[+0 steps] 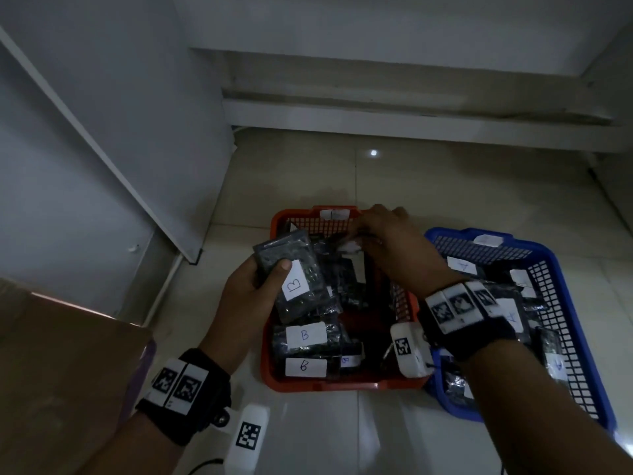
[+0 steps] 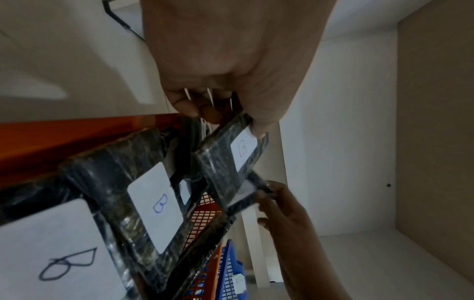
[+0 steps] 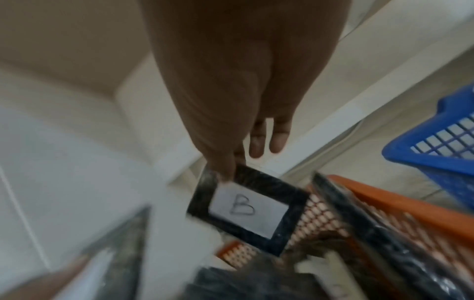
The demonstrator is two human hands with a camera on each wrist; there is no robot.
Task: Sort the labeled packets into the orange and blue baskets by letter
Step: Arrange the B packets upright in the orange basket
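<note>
An orange basket [image 1: 342,383] sits on the floor and holds several black packets labelled B [image 1: 305,335]. To its right, a blue basket [image 1: 582,337] holds packets labelled A [image 1: 462,265]. My left hand [image 1: 263,272] grips a black packet with a B label [image 1: 296,282] above the orange basket's left side; the thumb lies on its face. The same packet [image 2: 231,158] shows in the left wrist view. My right hand [image 1: 370,231] reaches over the far end of the orange basket and pinches the corner of another B packet [image 3: 246,209]; two of its fingers [image 3: 278,140] stick out straight.
A cardboard box [image 1: 61,371] stands at the lower left. A white cabinet panel [image 1: 102,149] leans along the left, and a low white ledge [image 1: 376,121] runs along the back. Pale floor tiles [image 1: 445,186] surround the baskets.
</note>
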